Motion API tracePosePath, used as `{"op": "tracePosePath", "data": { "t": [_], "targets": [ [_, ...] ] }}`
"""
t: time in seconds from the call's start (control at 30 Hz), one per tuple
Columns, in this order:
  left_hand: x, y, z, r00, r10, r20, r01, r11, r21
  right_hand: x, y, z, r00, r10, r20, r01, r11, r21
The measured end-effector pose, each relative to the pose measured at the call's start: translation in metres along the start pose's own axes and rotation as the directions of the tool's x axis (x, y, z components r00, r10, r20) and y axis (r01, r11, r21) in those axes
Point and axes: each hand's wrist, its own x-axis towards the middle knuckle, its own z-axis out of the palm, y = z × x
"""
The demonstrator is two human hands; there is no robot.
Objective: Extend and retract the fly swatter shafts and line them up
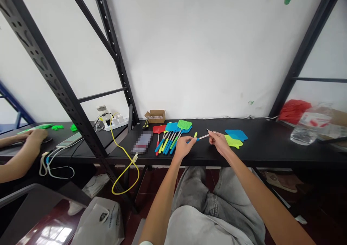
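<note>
My left hand (184,146) is closed round the blue handle of a fly swatter stick, whose thin metal rod (203,136) points right. The fingertips of my right hand (217,140) pinch the rod near its far end; no swatter head shows on it. A yellow-green handle (195,134) lies just behind my left hand. Beside my right hand are loose swatter heads, one blue (237,134) and one yellow-green (233,141). Left of my hands lies a row of several fly swatters with a red head (158,129), blue heads and a green head (184,124).
A phone (142,142) on a yellow cable and a small cardboard box (155,116) are on the black table (265,143). A large plastic bottle (309,127) and a red bag (294,110) stand at right. Another person's hands (35,138) are at far left, past the shelf post (65,89).
</note>
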Motion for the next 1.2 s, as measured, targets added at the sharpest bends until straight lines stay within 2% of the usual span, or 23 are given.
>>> {"op": "tracePosePath", "data": {
  "t": [0.2,0.63,1.0,1.2],
  "targets": [
    [0.000,-0.003,0.000,0.999,-0.041,0.003,0.041,0.997,-0.069,0.000,0.000,-0.004,0.996,0.053,0.074,-0.052,0.999,-0.015],
    [0.001,-0.008,0.002,1.000,-0.004,0.003,0.004,1.000,-0.019,0.001,-0.005,-0.009,0.972,0.088,0.220,-0.070,0.994,-0.089],
    [0.001,-0.007,0.000,1.000,0.022,0.018,-0.022,1.000,0.009,-0.001,-0.012,-0.008,0.956,0.119,0.269,-0.090,0.989,-0.119],
    [-0.002,-0.005,-0.001,0.998,0.033,0.051,-0.033,0.999,0.017,-0.005,-0.007,-0.007,0.970,0.097,0.223,-0.067,0.988,-0.137]
  ]
}}
